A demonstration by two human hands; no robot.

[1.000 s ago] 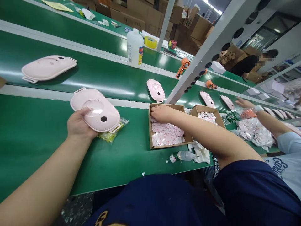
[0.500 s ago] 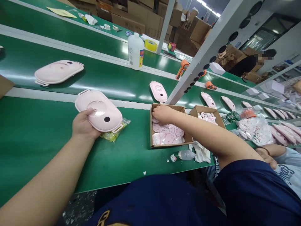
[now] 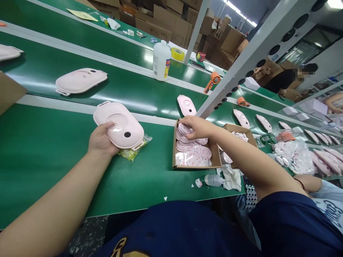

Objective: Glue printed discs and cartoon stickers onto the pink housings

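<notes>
My left hand (image 3: 103, 140) grips a pale pink plastic lid (image 3: 122, 125) by its near left edge, thumb on top. The lid has a round shallow recess, a dark round spot and small tabs at its ends. It is held above a clear packet of yellow-green bits (image 3: 132, 151). My right hand (image 3: 197, 126) reaches into an open cardboard box (image 3: 174, 157), its fingers closed on a pink oval piece (image 3: 183, 128). Under that hand lie many pink patterned oval pieces (image 3: 197, 156), some overlapping.
A second cardboard box (image 3: 250, 137) with small pieces stands to the right. Pink lids (image 3: 81, 81) lie along the green belt. A slanted metal post (image 3: 241, 67) rises behind the boxes. Near the front edge are a small squeeze bottle (image 3: 214, 180) and tissue (image 3: 232, 178). A co-worker's arm (image 3: 309, 184) is at right.
My right hand has shifted right in the box, and its thumb and an oval piece now show. My left hand keeps its hold on the lid. The view has turned slightly left.
</notes>
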